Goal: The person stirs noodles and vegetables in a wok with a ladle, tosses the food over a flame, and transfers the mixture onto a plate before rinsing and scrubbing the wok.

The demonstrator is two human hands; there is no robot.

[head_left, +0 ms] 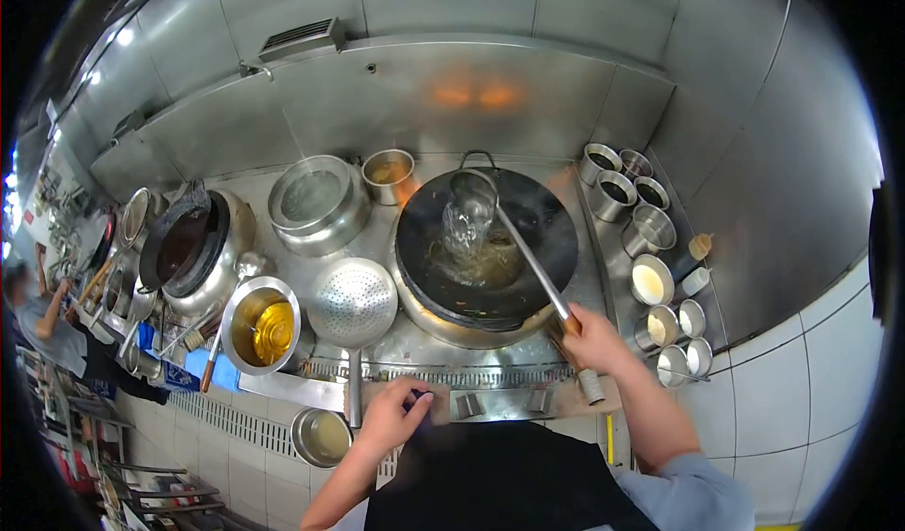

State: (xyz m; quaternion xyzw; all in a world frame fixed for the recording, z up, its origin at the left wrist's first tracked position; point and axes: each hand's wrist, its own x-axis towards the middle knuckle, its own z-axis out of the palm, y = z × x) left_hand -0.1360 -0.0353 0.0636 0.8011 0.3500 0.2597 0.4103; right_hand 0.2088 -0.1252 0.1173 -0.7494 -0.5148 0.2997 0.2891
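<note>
- Steel pot [243,328] holding yellow liquid [274,331].
- Perforated strainer [353,303] just beside it, handle toward the person.
- Left hand [394,412] at stove front [500,403], fingers half-curled over small dark object [412,399]; cannot tell if gripped.
- Ladle [531,263] tilted over black wok [547,234], clear liquid [464,234] falling in.
- Right hand [598,340] closed round ladle handle.
- Metal tins [649,232] along right.

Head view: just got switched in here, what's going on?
The person's right hand grips a long-handled ladle, tipped over the black wok, with clear liquid falling from it into the wok. The left hand is at the front of the range, by a small dark object I can't identify. A perforated skimmer lies left of the wok.
</note>
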